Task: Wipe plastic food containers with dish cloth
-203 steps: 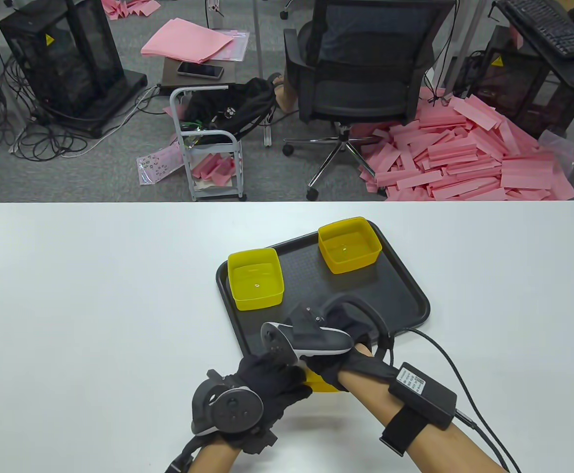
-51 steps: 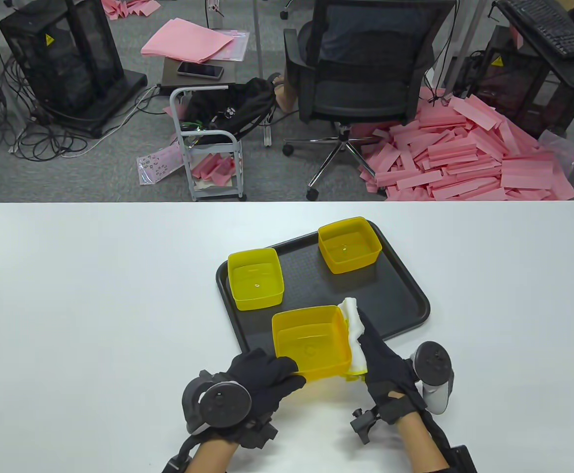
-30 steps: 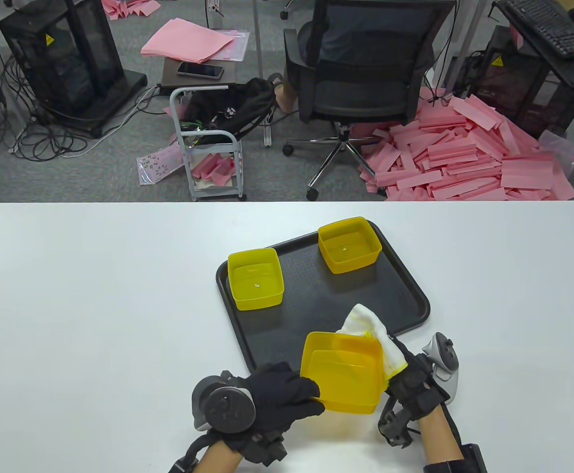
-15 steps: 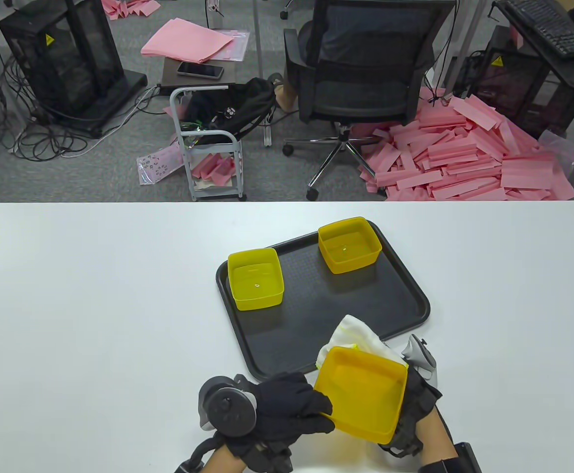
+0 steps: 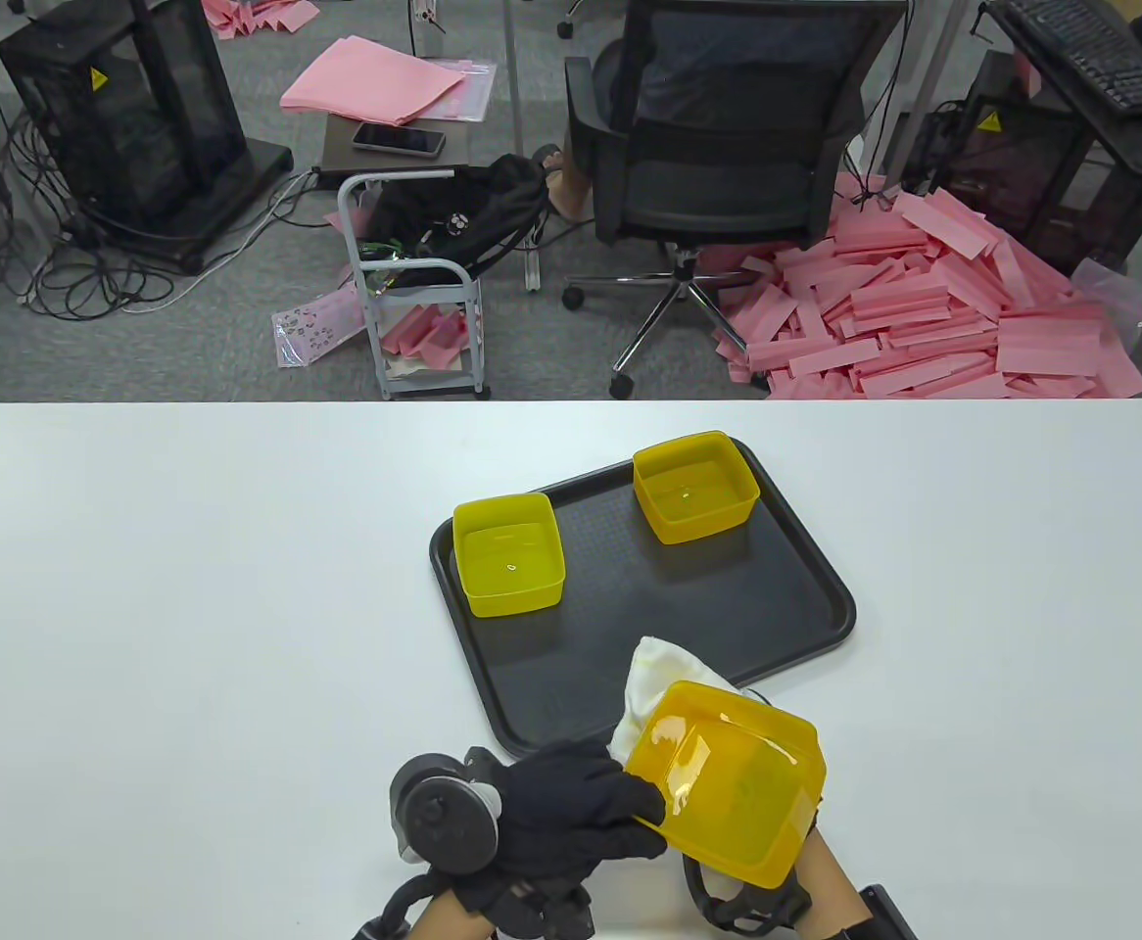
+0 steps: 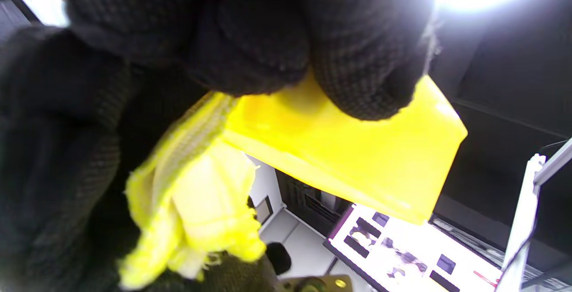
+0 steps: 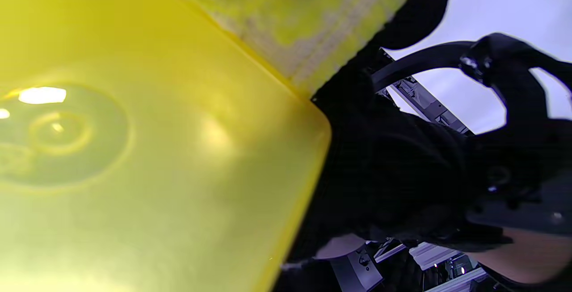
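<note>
Item 1. Held container (image 5: 728, 783): yellow plastic, lifted off the tabletop (image 5: 189, 587) near its front edge and tilted so its base faced the table view. Probable reason: to bring the outer walls and underside within the cloth's reach.

Item 2. Left hand (image 5: 571, 813): fingers (image 6: 362, 59) curled tight over the container's near-left rim, clamping it, judged a steadying grip against wiping pressure.

Item 3. Right hand (image 5: 777, 896): almost wholly hidden beneath the container in the table view; how far its fingers were open could not be told. Presumably it backed the cloth.

Item 4. Dish cloth (image 5: 654, 685): white with yellow edging, bunched against the container's far-left side, protruding above it; in the left wrist view it lay pressed to the wall (image 6: 192, 202).

Item 5. Tray (image 5: 806, 607): black, on the tabletop beyond the hands, judged a holding place for containers.

Items 6–7. Left container (image 5: 509, 553) and rear container (image 5: 695, 487): yellow, upright, apart on the tray; whether already wiped could not be told.
</note>
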Available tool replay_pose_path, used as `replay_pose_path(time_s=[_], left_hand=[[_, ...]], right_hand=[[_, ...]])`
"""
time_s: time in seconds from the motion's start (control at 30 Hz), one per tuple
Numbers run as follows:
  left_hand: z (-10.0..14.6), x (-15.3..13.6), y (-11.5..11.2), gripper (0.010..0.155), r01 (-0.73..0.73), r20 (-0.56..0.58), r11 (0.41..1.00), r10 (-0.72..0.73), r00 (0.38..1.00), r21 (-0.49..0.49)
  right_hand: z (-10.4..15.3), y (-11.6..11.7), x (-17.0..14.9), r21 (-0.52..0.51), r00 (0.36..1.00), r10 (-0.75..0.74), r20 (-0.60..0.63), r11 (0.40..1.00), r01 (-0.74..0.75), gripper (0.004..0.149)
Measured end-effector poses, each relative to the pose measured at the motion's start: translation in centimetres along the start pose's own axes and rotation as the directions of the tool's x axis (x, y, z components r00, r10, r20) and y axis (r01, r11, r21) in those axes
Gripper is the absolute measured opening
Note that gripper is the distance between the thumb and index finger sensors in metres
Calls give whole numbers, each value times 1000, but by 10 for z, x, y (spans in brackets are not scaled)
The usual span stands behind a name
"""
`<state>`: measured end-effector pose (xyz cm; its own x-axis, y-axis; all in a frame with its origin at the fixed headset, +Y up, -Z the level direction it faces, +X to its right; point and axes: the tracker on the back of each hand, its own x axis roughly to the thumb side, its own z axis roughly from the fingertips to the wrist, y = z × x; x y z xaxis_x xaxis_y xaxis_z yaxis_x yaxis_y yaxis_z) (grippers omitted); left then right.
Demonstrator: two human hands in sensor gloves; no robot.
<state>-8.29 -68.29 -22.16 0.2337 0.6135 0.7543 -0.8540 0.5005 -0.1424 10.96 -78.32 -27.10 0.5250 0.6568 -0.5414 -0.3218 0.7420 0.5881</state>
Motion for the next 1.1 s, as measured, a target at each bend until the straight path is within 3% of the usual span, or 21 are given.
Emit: replay_pose_path(time_s=[0.3, 0.4, 0.63, 0.83, 1.1], left_hand=[[6, -24, 18, 42, 193, -135, 976, -179, 975, 98], [9, -32, 23, 41, 229, -211, 967, -203, 956, 108], [8, -27, 18, 41, 213, -166, 973, -198, 966, 82], [5, -21, 11, 41, 228, -144, 971, -216, 966, 71], [11, -37, 33, 41, 292, -273, 948, -250, 929, 126]], right_hand=[[-1, 0, -2, -75, 995, 91, -27, 993, -93, 72], [0, 0, 1, -112, 996, 87, 15, 990, -84, 73], [14, -5, 16, -239, 984, 139, 111, 965, -110, 71], [7, -1, 2, -221, 988, 152, -16, 963, -152, 69], [7, -2, 5, -249, 968, 247, -53, 935, -252, 63]])
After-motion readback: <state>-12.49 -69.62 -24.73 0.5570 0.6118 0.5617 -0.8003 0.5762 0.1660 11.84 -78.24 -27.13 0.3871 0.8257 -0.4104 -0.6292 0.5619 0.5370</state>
